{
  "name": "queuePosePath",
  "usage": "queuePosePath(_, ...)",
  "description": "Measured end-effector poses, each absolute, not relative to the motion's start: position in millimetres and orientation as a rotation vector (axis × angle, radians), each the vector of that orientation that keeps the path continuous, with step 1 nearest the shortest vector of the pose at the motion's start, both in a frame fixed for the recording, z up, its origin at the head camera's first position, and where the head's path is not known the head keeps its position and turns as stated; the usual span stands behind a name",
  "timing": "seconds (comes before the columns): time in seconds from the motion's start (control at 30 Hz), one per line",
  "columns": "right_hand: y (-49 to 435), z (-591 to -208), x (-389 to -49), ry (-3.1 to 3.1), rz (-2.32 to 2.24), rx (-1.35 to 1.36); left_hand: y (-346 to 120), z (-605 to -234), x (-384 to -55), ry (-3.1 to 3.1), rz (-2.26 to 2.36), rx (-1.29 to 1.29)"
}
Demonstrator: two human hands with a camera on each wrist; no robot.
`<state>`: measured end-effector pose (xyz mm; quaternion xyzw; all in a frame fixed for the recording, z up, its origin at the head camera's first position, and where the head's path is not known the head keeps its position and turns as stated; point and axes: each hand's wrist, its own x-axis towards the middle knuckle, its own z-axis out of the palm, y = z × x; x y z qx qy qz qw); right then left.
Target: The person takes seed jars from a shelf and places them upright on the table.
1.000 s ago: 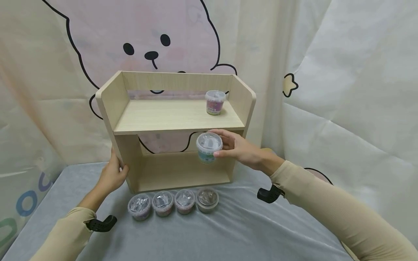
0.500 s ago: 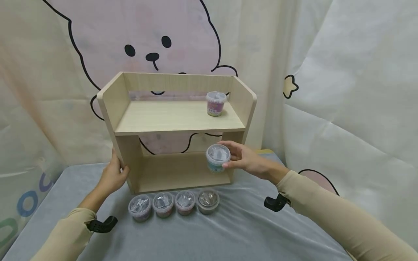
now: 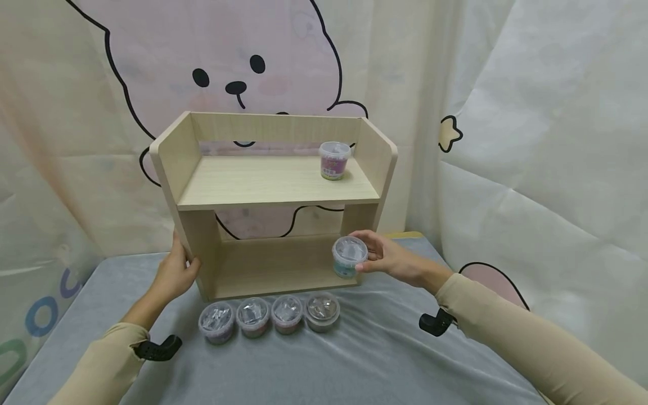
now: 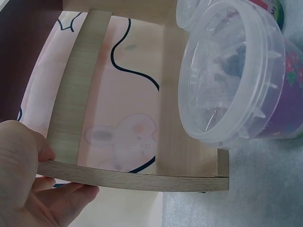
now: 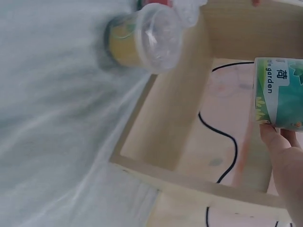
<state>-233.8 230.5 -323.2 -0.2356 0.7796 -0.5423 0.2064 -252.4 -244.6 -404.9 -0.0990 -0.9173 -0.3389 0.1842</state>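
My right hand (image 3: 392,260) grips a clear-lidded plastic tub (image 3: 349,257) with a teal label, at the right end of the lower compartment of a pale wooden shelf (image 3: 278,197). Its label (image 5: 279,94) reads "garden" in the right wrist view. My left hand (image 3: 175,271) holds the shelf's left side panel; in the left wrist view the thumb and fingers lie on either side of the panel's edge (image 4: 132,178). A pink-labelled tub (image 3: 333,161) stands upright at the right of the upper shelf.
Several lidded tubs stand in a row on the grey cloth before the shelf, from a purple-labelled tub (image 3: 217,322) at left to a yellowish tub (image 3: 322,312) at right. A printed curtain (image 3: 283,56) hangs behind.
My right hand has carried the teal tub down and to the right, from below the upper board toward the lower board. The left hand keeps its place on the side panel.
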Motion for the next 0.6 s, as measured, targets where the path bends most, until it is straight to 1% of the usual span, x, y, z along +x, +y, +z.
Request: queuePosePath(0.6, 259, -372, -236, 2.136, -1.554, -0.567, -244, -403, -252, -2.594, -0.972, -0.291)
